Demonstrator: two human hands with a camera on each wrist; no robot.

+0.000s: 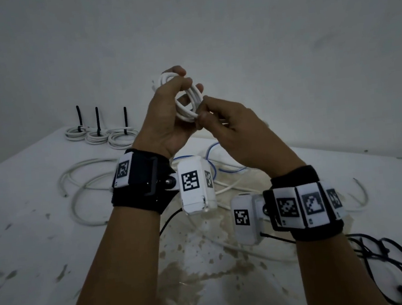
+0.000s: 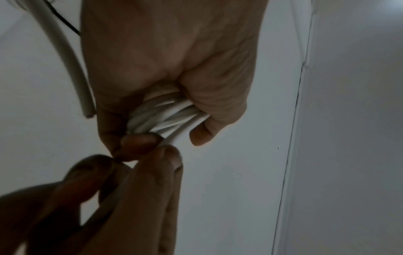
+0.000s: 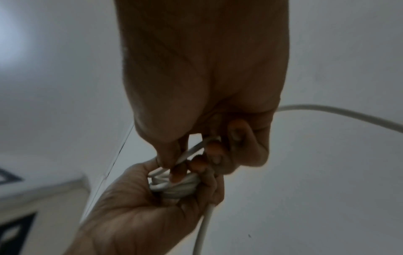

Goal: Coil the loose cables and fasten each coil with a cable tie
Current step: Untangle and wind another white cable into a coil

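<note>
On table (image 1: 28,220): three tied coils (image 1: 101,134); both hands hold one coil (image 1: 187,99).

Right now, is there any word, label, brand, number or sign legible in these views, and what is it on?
None: no readable words, brands or numbers in any view.
Black-and-white square marker patterns, not text, sit on the left wrist band, the left wrist camera, the right wrist camera and the right wrist band.
The white cable coil and table carry no print.
</note>
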